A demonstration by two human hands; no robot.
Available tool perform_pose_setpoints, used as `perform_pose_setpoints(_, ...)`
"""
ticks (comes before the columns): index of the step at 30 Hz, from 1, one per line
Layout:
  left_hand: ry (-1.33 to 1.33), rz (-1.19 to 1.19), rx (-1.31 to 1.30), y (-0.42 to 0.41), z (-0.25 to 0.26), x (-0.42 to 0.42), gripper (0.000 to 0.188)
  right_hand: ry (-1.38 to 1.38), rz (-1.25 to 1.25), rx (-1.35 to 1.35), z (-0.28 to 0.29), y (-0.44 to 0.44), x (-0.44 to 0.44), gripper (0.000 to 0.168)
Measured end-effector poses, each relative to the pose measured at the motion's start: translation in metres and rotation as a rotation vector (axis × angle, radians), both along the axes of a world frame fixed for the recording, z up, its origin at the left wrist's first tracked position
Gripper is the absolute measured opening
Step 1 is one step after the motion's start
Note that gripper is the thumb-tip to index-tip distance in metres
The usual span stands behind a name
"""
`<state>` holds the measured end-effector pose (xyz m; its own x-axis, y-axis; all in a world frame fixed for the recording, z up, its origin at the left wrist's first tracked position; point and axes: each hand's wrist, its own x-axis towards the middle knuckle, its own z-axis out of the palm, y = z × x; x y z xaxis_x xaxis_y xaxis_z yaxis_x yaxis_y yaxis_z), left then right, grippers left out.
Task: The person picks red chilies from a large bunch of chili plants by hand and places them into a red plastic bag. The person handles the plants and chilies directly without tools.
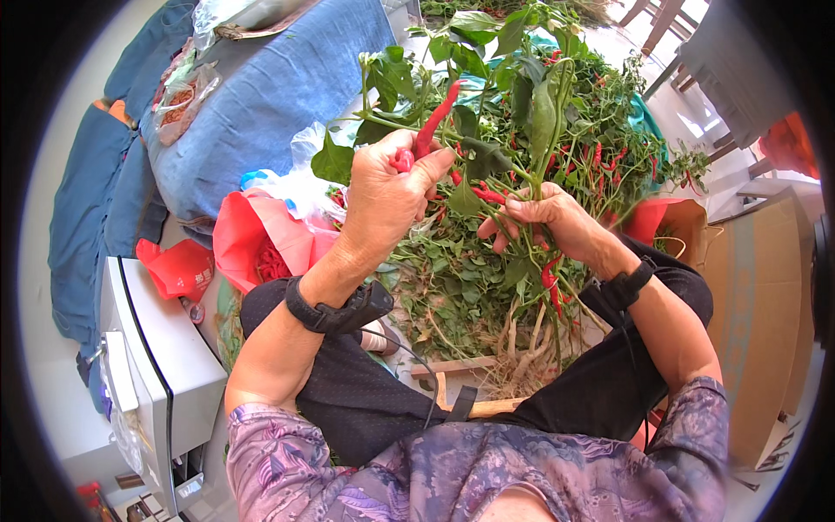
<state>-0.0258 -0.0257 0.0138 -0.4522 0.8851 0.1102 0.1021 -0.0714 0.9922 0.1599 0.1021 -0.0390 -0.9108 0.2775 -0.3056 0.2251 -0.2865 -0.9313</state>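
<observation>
My left hand (398, 179) is closed around red chili peppers (441, 117); one points up past the fingers and another shows at the curled palm. With my right hand (545, 218) I grip the green stem of an uprooted chili plant (543, 124), held upright in front of me. Its leaves, a green pepper and several red peppers surround both hands. Pale roots (525, 359) hang or lie below, between my knees; whether they belong to this plant I cannot tell. Beyond lies a large heap of chili plants (587, 150) on a green sheet.
At left a red bag (251, 228) holds red peppers, beside a smaller red bag (176, 267) on a white cabinet (163, 320). A blue-covered sofa (274, 85) stands behind them. A cardboard box (750, 313) is at right, near another red bag (646, 218). Loose leaves cover the floor ahead.
</observation>
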Motion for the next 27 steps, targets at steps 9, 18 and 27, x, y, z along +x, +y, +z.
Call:
perform_pose_setpoints(9,0.183,0.019,-0.102,0.008,-0.020,-0.012,0.014,-0.017,-0.037,0.060,0.000,-0.003,-0.006,0.032)
perform_pose_setpoints(18,0.522,0.025,-0.182,0.010,-0.022,-0.029,0.012,-0.095,-0.119,0.152,0.004,0.001,-0.005,0.033)
perform_pose_setpoints(27,0.855,0.069,-0.121,0.003,-0.024,-0.032,0.008,-0.176,-0.186,0.264,-0.001,0.002,-0.006,0.038)
